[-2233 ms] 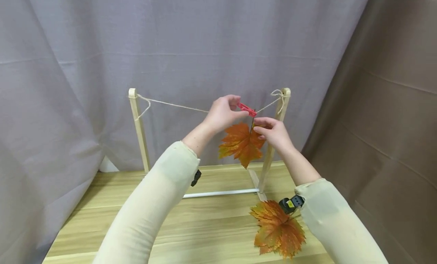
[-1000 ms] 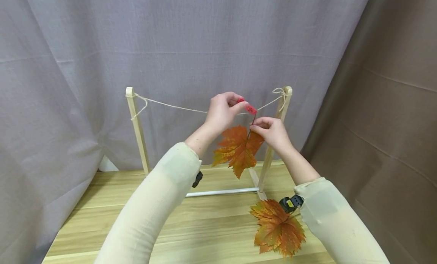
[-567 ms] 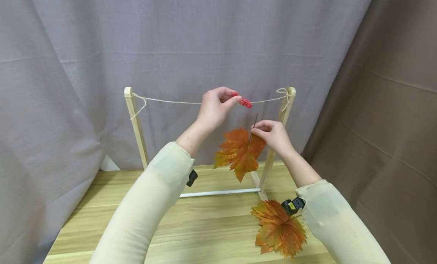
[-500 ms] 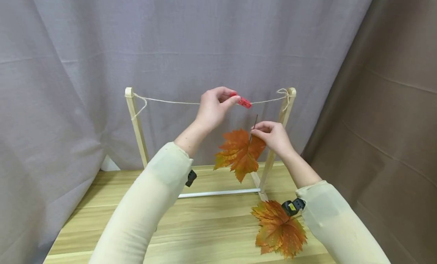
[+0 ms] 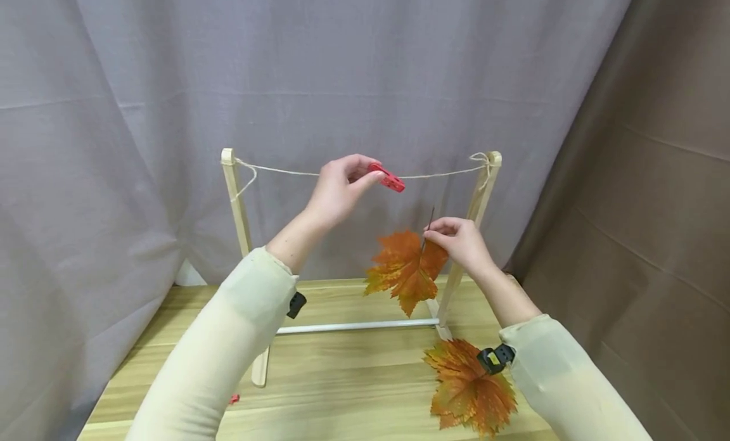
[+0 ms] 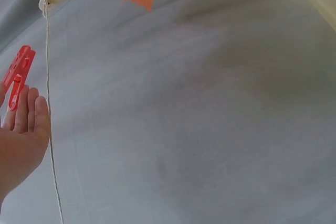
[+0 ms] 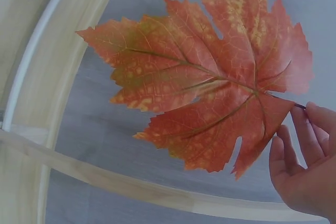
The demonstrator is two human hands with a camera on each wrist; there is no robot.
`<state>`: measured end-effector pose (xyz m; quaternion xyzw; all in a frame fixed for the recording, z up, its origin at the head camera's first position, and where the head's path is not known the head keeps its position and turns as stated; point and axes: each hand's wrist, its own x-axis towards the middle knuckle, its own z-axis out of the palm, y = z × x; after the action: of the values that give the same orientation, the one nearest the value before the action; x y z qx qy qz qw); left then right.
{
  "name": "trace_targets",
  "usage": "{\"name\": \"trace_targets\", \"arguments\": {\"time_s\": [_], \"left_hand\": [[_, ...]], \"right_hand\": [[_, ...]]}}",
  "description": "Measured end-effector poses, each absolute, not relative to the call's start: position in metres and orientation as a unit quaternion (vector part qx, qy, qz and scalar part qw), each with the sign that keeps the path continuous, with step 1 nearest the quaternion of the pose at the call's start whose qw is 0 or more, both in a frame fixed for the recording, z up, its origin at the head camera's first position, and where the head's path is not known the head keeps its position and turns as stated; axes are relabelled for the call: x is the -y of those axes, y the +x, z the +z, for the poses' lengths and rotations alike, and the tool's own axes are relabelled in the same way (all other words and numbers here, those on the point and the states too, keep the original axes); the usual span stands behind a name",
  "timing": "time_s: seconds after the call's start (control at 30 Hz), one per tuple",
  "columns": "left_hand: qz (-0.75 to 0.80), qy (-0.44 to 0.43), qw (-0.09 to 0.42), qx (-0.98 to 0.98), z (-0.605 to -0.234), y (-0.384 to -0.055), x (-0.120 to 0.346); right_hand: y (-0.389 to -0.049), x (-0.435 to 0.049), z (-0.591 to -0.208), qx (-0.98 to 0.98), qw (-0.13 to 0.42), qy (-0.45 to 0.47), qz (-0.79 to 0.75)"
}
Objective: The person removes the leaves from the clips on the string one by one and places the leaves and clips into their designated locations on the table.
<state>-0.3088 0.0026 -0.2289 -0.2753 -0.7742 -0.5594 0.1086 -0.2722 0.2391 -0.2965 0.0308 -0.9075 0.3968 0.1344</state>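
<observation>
In the head view my left hand (image 5: pixel 341 189) pinches a red clothespin (image 5: pixel 388 177) in front of the string (image 5: pixel 439 174). The left wrist view has the clothespin (image 6: pixel 19 74) beside the string, apart from it there. Lower and to the right, my right hand (image 5: pixel 461 243) pinches the thin dark stem of an orange maple leaf (image 5: pixel 406 270). The stem's tip points up, below the string and away from the clothespin. In the right wrist view the leaf (image 7: pixel 226 85) spreads out flat from the fingertips, its veins visible.
Two wooden posts (image 5: pixel 236 206) carry the string, joined low down by a white rod (image 5: pixel 359 326). More maple leaves (image 5: pixel 470 390) lie on the wooden table (image 5: pixel 331 390) under my right wrist. A small red piece (image 5: pixel 234 398) lies near my left sleeve. Grey curtains hang behind.
The clothespin has come away from the leaf stem and the string, moving left with my left hand. My right hand has lowered the leaf. The sagging string has risen straighter.
</observation>
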Motion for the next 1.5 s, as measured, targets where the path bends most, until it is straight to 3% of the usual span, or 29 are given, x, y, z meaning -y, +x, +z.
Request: {"name": "trace_targets", "arguments": {"time_s": [0.4, 0.83, 1.23, 1.5], "left_hand": [[-0.546, -0.306, 0.033, 0.779, -0.26, -0.299, 0.034], [-0.578, -0.268, -0.028, 0.771, -0.313, -0.292, 0.088], [-0.569, -0.207, -0.059, 0.794, -0.364, -0.285, 0.143], [-0.583, -0.182, -0.038, 0.791, -0.395, -0.274, 0.175]], "right_hand": [[-0.266, -0.245, -0.31, 0.9, 0.126, 0.033, 0.416], [-0.257, -0.27, -0.323, 0.908, 0.109, 0.039, 0.403], [-0.24, -0.302, -0.335, 0.906, 0.082, 0.002, 0.415], [-0.235, -0.319, -0.346, 0.894, 0.071, -0.041, 0.44]]}}
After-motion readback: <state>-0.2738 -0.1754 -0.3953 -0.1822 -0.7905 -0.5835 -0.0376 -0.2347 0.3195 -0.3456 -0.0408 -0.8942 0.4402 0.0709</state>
